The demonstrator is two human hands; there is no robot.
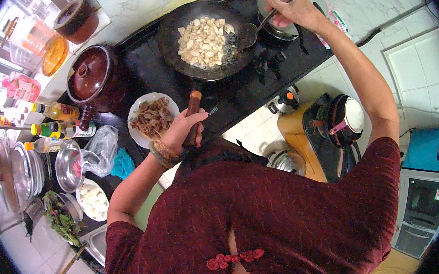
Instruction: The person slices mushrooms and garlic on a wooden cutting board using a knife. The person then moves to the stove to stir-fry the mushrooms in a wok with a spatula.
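Observation:
My left hand (pixel 183 131) grips the wooden handle (pixel 194 110) of a dark wok (pixel 175 59) on the black cooktop. Pale slices of food (pixel 205 42), perhaps mushroom, fill the wok's middle, and its right side looks wet with oil. In my right hand (pixel 297 10) is a metal spatula (pixel 263 21), its blade inside the wok's right edge beside the slices. Close to my left wrist a white plate (pixel 133 130) carries cooked brown meat pieces (pixel 153 118), partly hidden by my hand.
A lidded brown clay pot (pixel 91 71) and several bottles (pixel 59 128) stand at the left. Nearby are a steel bowl (pixel 67 162), white cubes in a dish (pixel 93 198) and leafy greens (pixel 59 216). A pot (pixel 279 30) sits right of the wok, behind the spatula.

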